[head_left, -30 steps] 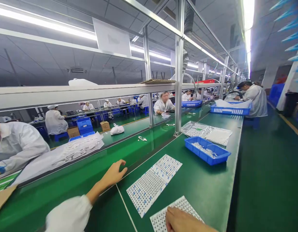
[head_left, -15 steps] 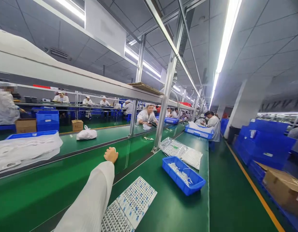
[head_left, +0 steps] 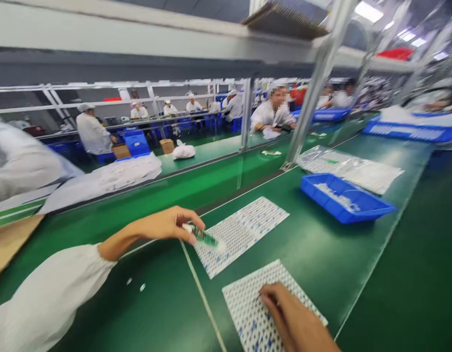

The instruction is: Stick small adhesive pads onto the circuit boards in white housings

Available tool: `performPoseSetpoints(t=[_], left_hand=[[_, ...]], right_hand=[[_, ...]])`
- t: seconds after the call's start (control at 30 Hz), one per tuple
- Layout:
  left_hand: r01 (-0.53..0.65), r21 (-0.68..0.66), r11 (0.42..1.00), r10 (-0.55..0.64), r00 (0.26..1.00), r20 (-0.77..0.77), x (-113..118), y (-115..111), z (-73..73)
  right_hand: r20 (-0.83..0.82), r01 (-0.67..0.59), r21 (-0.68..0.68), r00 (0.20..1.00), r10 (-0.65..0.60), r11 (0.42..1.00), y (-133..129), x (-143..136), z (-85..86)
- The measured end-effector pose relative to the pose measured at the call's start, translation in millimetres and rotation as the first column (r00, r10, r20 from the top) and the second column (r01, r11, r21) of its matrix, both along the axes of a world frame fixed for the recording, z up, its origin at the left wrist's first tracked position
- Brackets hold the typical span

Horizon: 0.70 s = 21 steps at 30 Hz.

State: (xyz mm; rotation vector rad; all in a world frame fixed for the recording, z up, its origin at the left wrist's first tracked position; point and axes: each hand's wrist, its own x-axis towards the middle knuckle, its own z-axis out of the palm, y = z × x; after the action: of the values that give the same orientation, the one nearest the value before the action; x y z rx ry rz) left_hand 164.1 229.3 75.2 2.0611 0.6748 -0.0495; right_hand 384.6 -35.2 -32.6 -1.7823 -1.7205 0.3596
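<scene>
My left hand point(head_left: 170, 224) is closed in a pinch on one end of a small green circuit board point(head_left: 206, 236) with white ends. It holds the board slanted over the near corner of a white dotted sheet point(head_left: 250, 220) with blue marks. My right hand point(head_left: 297, 313) reaches in from the lower right, thumb and forefinger pinched together at the surface of a second dotted sheet point(head_left: 244, 293). Whatever is between those fingertips is too small and blurred to name. Two tiny white pieces point(head_left: 142, 287) lie on the green table, below my left forearm.
A blue tray point(head_left: 347, 200) of small white parts sits at the right, before plastic-wrapped sheets point(head_left: 354, 166). A metal post point(head_left: 314, 88) rises beside the green belt point(head_left: 218, 177). A white-sleeved co-worker point(head_left: 272, 112) sits across; another white sleeve point(head_left: 20, 161) shows at left.
My left hand has come back from the belt and now shows the circuit board. My right hand has entered over the near sheet. The view has turned down and to the left.
</scene>
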Motion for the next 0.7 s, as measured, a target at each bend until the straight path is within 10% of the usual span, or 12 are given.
performPoseSetpoints(t=[0.2,0.43,0.7], left_hand=[[0.133,-0.229,0.964,-0.13,0.991,0.028,-86.9,-147.7,-29.4],[-0.04,0.193,0.98,0.017,0.993,0.118,-106.9,-207.9,-55.0],[-0.241,0.349,0.905,0.175,0.962,0.21,-86.2,-256.0,-98.3]], right_hand=[[-0.048,-0.355,0.034,0.933,0.357,0.934,-15.5,-25.6,38.3],[0.176,-0.608,0.009,0.782,0.597,0.794,-31.4,-80.4,32.8],[0.103,-0.595,-0.261,0.766,0.635,0.76,-33.8,-99.8,44.0]])
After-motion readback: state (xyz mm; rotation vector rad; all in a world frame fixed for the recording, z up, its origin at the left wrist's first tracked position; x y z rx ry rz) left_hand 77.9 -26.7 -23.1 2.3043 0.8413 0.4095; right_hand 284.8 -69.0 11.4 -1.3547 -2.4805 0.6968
